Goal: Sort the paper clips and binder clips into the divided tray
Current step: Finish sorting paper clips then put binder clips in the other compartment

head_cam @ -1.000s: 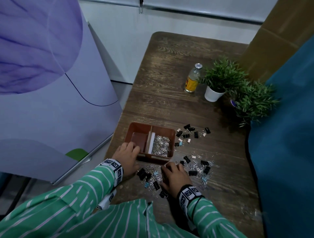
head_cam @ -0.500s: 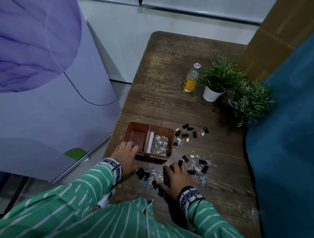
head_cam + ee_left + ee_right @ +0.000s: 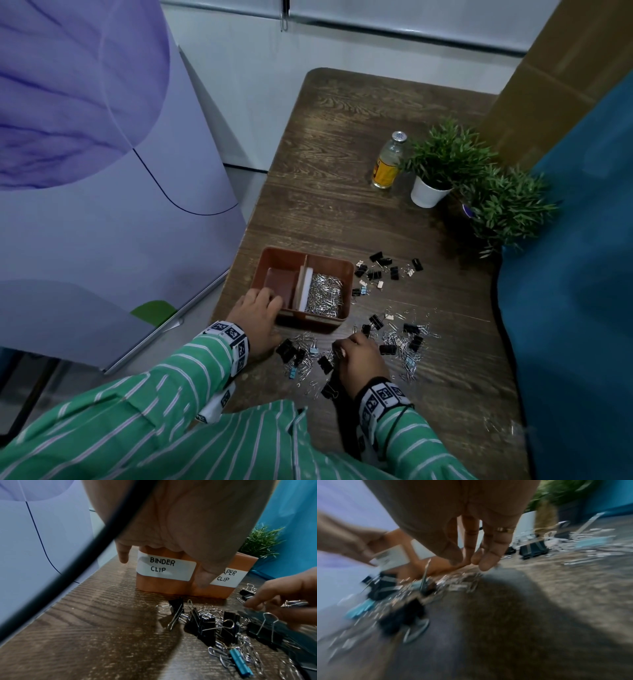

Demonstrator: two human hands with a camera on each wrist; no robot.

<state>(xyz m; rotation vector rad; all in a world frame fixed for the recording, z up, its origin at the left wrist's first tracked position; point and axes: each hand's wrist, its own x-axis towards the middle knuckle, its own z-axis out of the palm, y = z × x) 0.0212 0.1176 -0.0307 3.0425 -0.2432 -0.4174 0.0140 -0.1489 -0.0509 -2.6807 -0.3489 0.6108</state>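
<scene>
A brown divided tray (image 3: 308, 320) stands near the table's left edge. Its wall (image 3: 164, 586) is labelled BINDER CLIP on the left and PAPER CLIP on the right. The left compartment looks empty and the right holds silver paper clips (image 3: 323, 294). My left hand (image 3: 258, 308) grips the tray's near-left corner, thumb (image 3: 205, 577) on the front wall. My right hand (image 3: 356, 353) hovers over mixed clips (image 3: 301, 353) in front of the tray. Its fingertips (image 3: 486, 563) meet the thumb just above them. Motion blur hides whether a clip is pinched. More black binder clips (image 3: 380, 270) lie right of the tray.
A glass bottle (image 3: 387, 164) and two potted plants (image 3: 431, 192) (image 3: 507, 205) stand at the back right. A blue cloth (image 3: 565, 308) borders the table's right side and a purple panel (image 3: 102, 171) the left. Stray paper clips (image 3: 496, 425) lie near the front right.
My right hand has stayed over the clip pile, shifting only slightly while its fingers work. My left hand has kept its hold on the tray.
</scene>
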